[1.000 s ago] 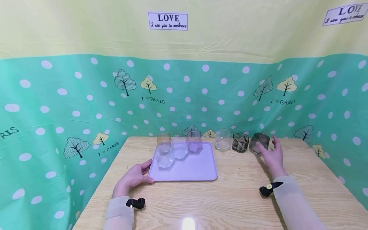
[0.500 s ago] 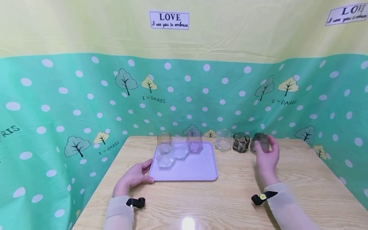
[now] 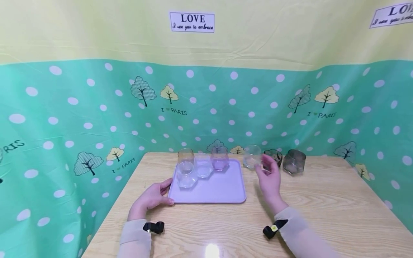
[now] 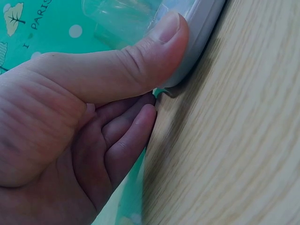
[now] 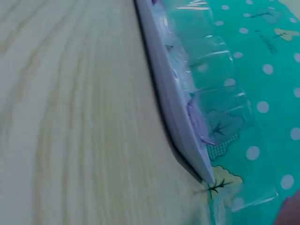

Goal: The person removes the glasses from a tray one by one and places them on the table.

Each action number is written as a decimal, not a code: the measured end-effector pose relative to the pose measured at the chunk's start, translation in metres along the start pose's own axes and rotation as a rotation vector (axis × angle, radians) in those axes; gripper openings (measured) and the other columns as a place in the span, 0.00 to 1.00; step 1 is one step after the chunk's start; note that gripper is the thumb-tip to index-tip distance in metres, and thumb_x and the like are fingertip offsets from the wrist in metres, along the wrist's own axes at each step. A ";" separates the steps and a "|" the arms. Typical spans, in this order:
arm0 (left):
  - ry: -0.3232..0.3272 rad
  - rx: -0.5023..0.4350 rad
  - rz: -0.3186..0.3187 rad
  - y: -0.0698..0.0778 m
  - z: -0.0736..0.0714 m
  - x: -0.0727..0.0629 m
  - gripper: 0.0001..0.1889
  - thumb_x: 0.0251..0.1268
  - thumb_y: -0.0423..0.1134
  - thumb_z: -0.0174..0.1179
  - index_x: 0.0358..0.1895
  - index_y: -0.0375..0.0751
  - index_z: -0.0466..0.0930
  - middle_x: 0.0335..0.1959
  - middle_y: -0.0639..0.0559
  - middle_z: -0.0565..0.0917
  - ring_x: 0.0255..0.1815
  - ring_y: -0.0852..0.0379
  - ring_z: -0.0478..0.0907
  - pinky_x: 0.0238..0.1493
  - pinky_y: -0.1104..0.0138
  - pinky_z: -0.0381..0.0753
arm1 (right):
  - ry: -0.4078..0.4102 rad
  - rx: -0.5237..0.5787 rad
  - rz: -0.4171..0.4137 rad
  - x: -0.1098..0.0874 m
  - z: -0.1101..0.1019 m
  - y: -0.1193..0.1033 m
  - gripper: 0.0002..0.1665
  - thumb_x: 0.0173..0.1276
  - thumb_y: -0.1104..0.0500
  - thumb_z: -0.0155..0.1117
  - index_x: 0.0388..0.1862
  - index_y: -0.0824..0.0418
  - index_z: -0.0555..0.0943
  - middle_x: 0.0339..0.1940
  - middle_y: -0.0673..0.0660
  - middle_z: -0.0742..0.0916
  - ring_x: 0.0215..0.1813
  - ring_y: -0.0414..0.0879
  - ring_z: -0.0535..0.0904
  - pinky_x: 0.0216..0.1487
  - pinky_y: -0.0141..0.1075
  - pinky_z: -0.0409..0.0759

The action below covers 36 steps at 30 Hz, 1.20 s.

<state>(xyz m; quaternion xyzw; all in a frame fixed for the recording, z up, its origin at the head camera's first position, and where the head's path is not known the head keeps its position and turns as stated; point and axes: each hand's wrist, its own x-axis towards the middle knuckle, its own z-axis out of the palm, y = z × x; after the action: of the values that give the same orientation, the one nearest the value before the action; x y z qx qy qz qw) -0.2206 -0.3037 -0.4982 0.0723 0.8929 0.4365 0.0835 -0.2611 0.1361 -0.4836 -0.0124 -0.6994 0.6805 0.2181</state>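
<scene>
A lilac tray (image 3: 222, 190) lies on the table, bearing several glasses: an amber-tinted glass (image 3: 185, 154), two colourless ones and a pink glass (image 3: 220, 163). My left hand (image 3: 153, 199) grips the tray's near left corner, thumb on the rim, as the left wrist view shows. Right of the tray, a clear glass (image 3: 251, 157) stands on the table. Beside it is my right hand (image 3: 270, 179), thumb and fingers spread at its right side. That hand partly covers a dark wavy glass (image 3: 276, 154). In the right wrist view only a fingertip (image 5: 288, 211) shows.
A smoky grey glass (image 3: 294, 163) stands at the right end of the row. The wooden table (image 3: 206, 229) ends at the back against a green dotted curtain (image 3: 226, 93).
My right hand has left the smoky grey glass and moved left to the clear glass. The smoky glass now sits slightly nearer the front. My left hand stays at the tray.
</scene>
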 end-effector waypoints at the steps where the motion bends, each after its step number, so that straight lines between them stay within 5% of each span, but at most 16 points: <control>1: -0.001 -0.002 0.005 0.000 0.000 0.000 0.55 0.49 0.36 0.85 0.81 0.29 0.63 0.80 0.35 0.66 0.78 0.36 0.70 0.79 0.48 0.67 | -0.051 -0.024 0.009 -0.001 0.005 0.001 0.31 0.77 0.63 0.70 0.76 0.63 0.74 0.70 0.63 0.80 0.71 0.56 0.74 0.64 0.35 0.76; 6: -0.007 -0.010 0.012 0.000 0.002 0.001 0.55 0.48 0.36 0.85 0.81 0.29 0.63 0.81 0.36 0.66 0.78 0.36 0.70 0.79 0.48 0.67 | -0.271 -0.114 0.046 -0.002 0.025 0.009 0.34 0.75 0.60 0.72 0.77 0.61 0.73 0.72 0.64 0.81 0.72 0.58 0.76 0.71 0.49 0.77; 13: 0.002 -0.005 -0.019 0.000 0.003 0.003 0.55 0.49 0.36 0.85 0.82 0.32 0.63 0.81 0.38 0.66 0.78 0.38 0.69 0.79 0.49 0.67 | -0.404 -0.200 0.077 0.006 0.051 0.017 0.43 0.71 0.56 0.77 0.81 0.56 0.70 0.76 0.62 0.78 0.74 0.61 0.74 0.74 0.56 0.77; 25: -0.007 -0.011 -0.010 -0.001 -0.001 0.003 0.55 0.50 0.36 0.85 0.82 0.31 0.62 0.81 0.37 0.65 0.78 0.37 0.69 0.79 0.49 0.68 | -0.431 -0.285 0.061 0.021 0.088 0.018 0.57 0.68 0.50 0.80 0.88 0.57 0.59 0.85 0.61 0.68 0.80 0.64 0.68 0.80 0.58 0.69; 36: -0.011 -0.011 -0.004 -0.002 -0.004 0.001 0.55 0.50 0.37 0.85 0.82 0.31 0.62 0.81 0.36 0.66 0.78 0.37 0.68 0.79 0.48 0.67 | -0.442 -0.301 0.041 0.033 0.102 0.019 0.57 0.67 0.50 0.80 0.88 0.50 0.59 0.86 0.56 0.67 0.82 0.61 0.64 0.82 0.58 0.66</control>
<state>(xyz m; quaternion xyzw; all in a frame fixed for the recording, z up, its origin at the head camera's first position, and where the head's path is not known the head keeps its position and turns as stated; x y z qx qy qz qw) -0.2224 -0.3071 -0.4974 0.0726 0.8901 0.4409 0.0896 -0.3292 0.0515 -0.4901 0.0901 -0.8231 0.5592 0.0420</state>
